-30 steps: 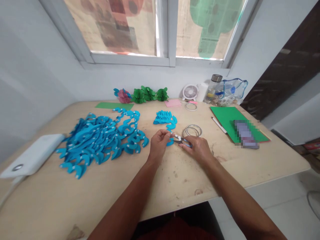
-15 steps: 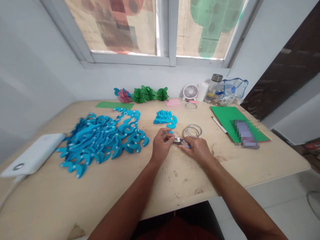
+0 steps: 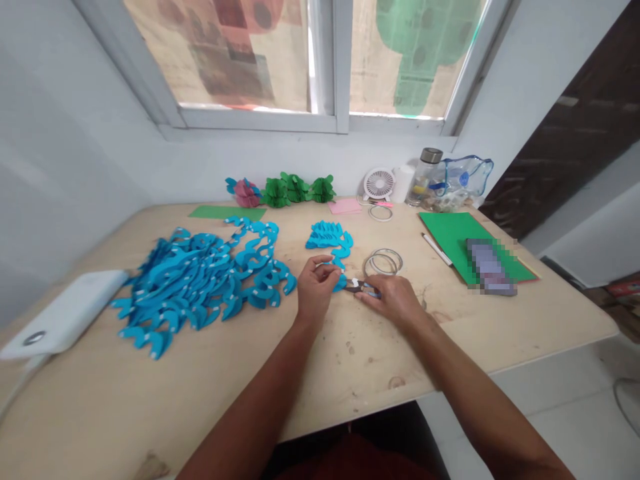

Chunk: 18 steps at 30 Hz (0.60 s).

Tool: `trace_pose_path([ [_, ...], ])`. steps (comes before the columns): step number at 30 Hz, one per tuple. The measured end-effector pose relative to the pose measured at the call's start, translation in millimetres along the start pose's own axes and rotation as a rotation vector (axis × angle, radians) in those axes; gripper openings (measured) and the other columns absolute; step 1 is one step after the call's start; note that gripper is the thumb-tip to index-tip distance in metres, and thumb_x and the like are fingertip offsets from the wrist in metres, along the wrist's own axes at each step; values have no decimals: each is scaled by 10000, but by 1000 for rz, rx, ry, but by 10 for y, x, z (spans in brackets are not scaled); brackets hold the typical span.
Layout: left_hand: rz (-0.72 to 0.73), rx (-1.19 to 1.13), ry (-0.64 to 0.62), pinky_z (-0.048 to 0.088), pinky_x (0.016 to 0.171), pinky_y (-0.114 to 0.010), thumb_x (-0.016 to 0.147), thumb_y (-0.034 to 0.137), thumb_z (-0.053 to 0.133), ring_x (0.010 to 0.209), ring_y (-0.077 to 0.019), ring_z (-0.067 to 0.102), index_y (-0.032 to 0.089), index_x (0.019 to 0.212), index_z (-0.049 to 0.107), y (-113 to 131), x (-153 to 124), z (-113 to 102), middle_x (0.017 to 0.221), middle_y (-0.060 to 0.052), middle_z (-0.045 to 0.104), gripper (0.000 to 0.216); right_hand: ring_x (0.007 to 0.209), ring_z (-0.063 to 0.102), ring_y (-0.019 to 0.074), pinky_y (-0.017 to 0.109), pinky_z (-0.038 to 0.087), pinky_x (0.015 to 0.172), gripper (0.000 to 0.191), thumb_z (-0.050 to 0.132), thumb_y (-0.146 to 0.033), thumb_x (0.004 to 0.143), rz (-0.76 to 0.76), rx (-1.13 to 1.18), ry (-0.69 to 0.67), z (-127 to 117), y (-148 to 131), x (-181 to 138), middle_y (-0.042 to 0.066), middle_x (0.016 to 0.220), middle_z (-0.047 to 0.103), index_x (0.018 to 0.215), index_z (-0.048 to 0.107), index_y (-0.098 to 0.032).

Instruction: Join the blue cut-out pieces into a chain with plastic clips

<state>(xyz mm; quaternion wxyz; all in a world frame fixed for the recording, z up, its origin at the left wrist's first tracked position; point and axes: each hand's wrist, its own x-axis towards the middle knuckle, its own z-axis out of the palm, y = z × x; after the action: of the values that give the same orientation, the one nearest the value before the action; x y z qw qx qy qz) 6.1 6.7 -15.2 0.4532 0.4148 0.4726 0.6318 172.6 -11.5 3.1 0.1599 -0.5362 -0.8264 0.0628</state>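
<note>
My left hand point(image 3: 315, 290) pinches a small blue paper cutout point(image 3: 341, 283) at the middle of the wooden table point(image 3: 240, 373). My right hand point(image 3: 395, 300) is closed on a small pair of scissors point(image 3: 361, 287) whose tips touch a white bit of tape on that cutout. Just beyond the hands lies a small stack of blue cutouts point(image 3: 330, 238). A big heap of linked blue cutouts point(image 3: 205, 277) spreads out to the left.
Tape rings point(image 3: 383, 261) lie right of the hands. Green paper point(image 3: 463, 243) with a blurred object and a pen sits far right. A white device point(image 3: 63, 319) is at the left edge. Green and pink paper ornaments point(image 3: 285, 190), a small fan point(image 3: 379, 183), a jar and a clear bag line the wall.
Both hands stay together at the table's middle. My left fingers have shifted their pinch on the blue cutout, and the scissors have edged slightly left.
</note>
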Motion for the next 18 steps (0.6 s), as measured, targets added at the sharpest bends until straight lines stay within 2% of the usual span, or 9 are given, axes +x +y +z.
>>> trace_pose_path([
  [3, -26, -52, 51, 460, 601, -228, 593, 217, 689, 637, -123, 623, 180, 908, 561, -47, 31, -26, 676, 18, 650, 342, 666, 576, 151, 243, 268, 555, 305, 481, -474, 851, 82, -19, 65, 22, 49, 8, 28, 752, 674, 855, 649, -219],
  [6, -37, -59, 72, 467, 592, -236, 611, 245, 676, 644, -134, 635, 179, 904, 559, -60, 43, -44, 678, 7, 654, 322, 704, 595, 177, 255, 288, 556, 312, 482, -482, 846, 262, -77, 159, 44, 146, 29, 44, 772, 680, 892, 662, -231],
  [9, -39, -54, 84, 477, 599, -244, 619, 262, 670, 659, -144, 644, 177, 888, 559, -56, 40, -47, 668, 5, 651, 304, 741, 599, 196, 269, 305, 555, 319, 478, -472, 847, 378, -145, 175, 55, 248, 53, 70, 838, 677, 884, 676, -224],
  [18, -61, -87, 73, 475, 606, -239, 619, 244, 659, 594, -119, 623, 179, 877, 569, -12, 0, -11, 638, 28, 638, 281, 813, 594, 205, 281, 335, 572, 328, 487, -464, 850, 422, -238, 185, 124, 315, 69, 84, 891, 630, 936, 681, -214],
])
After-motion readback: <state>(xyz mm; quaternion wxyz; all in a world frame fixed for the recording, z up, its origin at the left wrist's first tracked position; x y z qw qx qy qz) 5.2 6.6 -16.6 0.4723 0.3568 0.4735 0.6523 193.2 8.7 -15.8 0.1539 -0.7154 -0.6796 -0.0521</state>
